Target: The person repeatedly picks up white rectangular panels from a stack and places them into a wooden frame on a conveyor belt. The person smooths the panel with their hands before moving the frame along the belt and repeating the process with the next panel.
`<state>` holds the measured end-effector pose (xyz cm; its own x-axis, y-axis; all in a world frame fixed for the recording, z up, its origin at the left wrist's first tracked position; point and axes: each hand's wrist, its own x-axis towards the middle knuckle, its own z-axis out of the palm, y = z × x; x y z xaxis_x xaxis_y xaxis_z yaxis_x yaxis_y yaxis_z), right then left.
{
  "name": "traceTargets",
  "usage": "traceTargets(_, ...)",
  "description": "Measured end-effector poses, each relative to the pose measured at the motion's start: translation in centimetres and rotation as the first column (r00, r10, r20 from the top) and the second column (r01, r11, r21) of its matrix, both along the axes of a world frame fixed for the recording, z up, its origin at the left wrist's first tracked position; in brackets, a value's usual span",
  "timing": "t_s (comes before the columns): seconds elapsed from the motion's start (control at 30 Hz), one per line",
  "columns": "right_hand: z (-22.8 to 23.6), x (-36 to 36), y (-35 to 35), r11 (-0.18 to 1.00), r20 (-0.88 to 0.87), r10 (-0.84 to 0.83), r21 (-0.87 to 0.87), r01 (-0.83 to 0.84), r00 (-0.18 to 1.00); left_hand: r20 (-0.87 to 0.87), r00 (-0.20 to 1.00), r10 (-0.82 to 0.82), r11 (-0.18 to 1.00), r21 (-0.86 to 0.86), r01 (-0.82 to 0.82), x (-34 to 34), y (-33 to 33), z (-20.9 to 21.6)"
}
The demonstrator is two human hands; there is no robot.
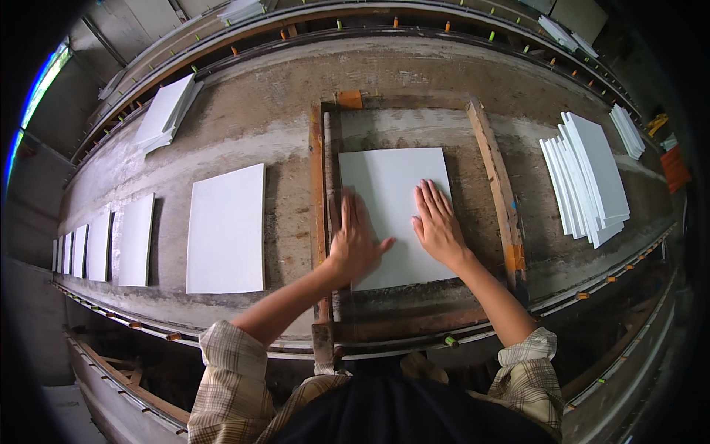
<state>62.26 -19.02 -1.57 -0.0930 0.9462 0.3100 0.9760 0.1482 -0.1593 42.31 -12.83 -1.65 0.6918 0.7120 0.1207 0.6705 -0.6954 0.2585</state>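
A white rectangular sheet [392,177] lies flat within a worn wooden frame [494,166] on the long table. My right hand [438,226] rests flat on the right part of the sheet, fingers stretched forward. Over the sheet's left edge, close to the frame's left bar, is my left hand [356,238], its thumb spread to the right. The left fingers are slightly blurred, and neither hand grips anything. I cannot tell whether a fine mesh spans the frame.
White sheets [225,229] lie in a row to the left. A small stack [164,115] sits at the far left, and a fanned stack [592,174] at the right. Rails with orange and green pegs [447,27] line the table [296,74].
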Motion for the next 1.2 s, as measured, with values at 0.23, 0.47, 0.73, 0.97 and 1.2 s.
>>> traceTargets(0.23, -0.6, 2.3, 7.0, 0.998, 0.008, 0.061, 0.027, -0.061, 0.998, 0.101, 0.995, 0.028, 0.993, 0.113, -0.039, 6.5, 9.1, -1.6)
traceTargets(0.47, -1.9, 3.8, 13.7, 0.999, 0.009, 0.034, -0.012, -0.034, 0.999, 0.150, 0.976, 0.158, 0.982, 0.082, -0.171, 10.7, 12.7, -3.0)
traceTargets(0.73, -2.2, 3.3, 13.9, 0.862, -0.058, -0.507, -0.023, 0.506, 0.860, 0.311, 0.835, 0.454, 0.871, 0.041, -0.489, 9.5, 10.6, -3.4)
traceTargets(0.97, -2.6, 2.7, 9.0, 0.903, 0.038, -0.425, 0.094, 0.420, 0.904, 0.325, 0.872, 0.367, 0.916, 0.039, -0.400, 5.7, 5.2, -3.7)
traceTargets(1.2, -2.0, 0.9, 2.1, 0.971, -0.012, -0.218, 0.096, 0.218, 0.976, 0.207, 0.966, 0.158, 0.983, 0.064, -0.175, 3.3, -1.5, -2.5)
